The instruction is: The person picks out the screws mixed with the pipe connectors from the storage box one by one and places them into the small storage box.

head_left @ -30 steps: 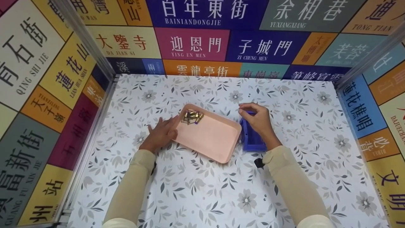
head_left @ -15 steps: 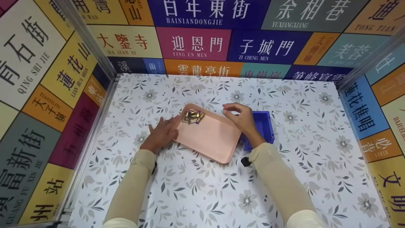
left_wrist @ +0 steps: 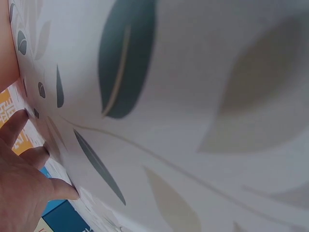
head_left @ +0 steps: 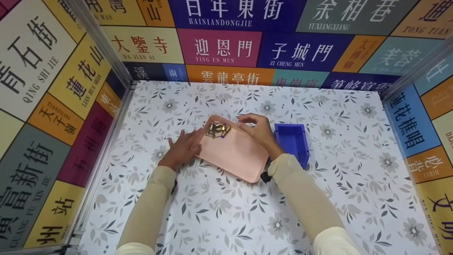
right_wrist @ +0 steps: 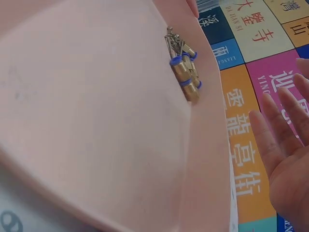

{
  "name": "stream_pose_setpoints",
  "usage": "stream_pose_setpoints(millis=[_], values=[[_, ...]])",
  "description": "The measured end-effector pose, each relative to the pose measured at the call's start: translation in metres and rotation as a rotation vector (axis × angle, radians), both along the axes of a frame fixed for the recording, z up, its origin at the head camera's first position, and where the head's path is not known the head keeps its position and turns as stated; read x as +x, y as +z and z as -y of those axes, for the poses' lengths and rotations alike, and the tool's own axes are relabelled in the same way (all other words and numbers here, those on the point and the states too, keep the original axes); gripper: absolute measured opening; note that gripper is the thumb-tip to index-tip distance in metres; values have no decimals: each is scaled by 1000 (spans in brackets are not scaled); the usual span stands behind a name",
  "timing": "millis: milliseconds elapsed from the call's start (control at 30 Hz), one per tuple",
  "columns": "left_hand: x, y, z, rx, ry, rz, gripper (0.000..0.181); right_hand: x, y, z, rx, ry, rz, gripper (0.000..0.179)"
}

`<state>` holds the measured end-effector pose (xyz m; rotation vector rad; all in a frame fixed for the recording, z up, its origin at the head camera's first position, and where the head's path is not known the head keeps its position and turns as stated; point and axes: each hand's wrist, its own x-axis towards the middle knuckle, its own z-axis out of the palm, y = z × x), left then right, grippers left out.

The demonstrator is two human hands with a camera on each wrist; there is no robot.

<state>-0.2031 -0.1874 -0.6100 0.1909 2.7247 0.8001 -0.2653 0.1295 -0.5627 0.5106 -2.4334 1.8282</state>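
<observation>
A pink tray (head_left: pixel 230 156) lies slanted on the table. In its far left corner sits a small pile of brass fittings (head_left: pixel 218 130) with blue rings, and thin threaded screws (right_wrist: pixel 170 43) lie among them. My left hand (head_left: pixel 182 150) rests at the tray's left edge, fingers spread; the left wrist view catches several of its fingers over the tabletop. Over the tray's far right side is my right hand (head_left: pixel 258 129), thumb and index finger bent towards each other in the head view. Its other fingers extend loosely in the right wrist view, and I see nothing held.
A blue plastic bin (head_left: pixel 293 143) stands just right of the tray, partly behind my right forearm. The table has a white floral cover (head_left: pixel 212 212). Printed sign panels (head_left: pixel 219 47) wall it in at the back and both sides.
My right hand has moved left from above the blue bin to over the tray, uncovering more of the bin. My left hand stays at the tray's edge.
</observation>
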Motion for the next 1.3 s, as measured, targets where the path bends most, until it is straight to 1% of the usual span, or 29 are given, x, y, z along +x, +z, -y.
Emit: stream_pose_setpoints(millis=[133, 267, 333, 433, 533, 600, 733, 867, 1033, 1233, 1300], values=[[0, 0, 0, 2, 1, -1, 61, -4, -4, 11, -13, 14, -5, 11], [-1, 0, 0, -1, 8, 3, 61, -8, -10, 22, -43, 38, -4, 18], [-1, 0, 0, 1, 7, 2, 61, -9, -13, 26, -52, 47, 6, 21], [-1, 0, 1, -10, -8, -17, 60, -11, -18, 31, -48, 63, 25, 22], [-2, -1, 1, -26, -23, -32, 59, -14, -22, 35, -19, 91, 43, 22], [-2, -1, 0, -36, -21, -33, 59, -15, -24, 38, -1, 110, 49, 21], [-2, 0, -2, -40, -6, -17, 60, -17, -29, 45, 39, 129, 33, 18], [-1, 1, -2, -36, 1, -7, 60, -19, -34, 50, 79, 173, 17, 19], [-1, 0, -1, -28, -5, -7, 59, -21, -39, 54, 102, 217, 20, 21], [-2, -2, -1, -34, -10, -5, 59, -23, -44, 57, 139, 267, -2, 20], [-2, -2, -1, -29, -10, -6, 59, -23, -46, 58, 150, 281, 8, 20]])
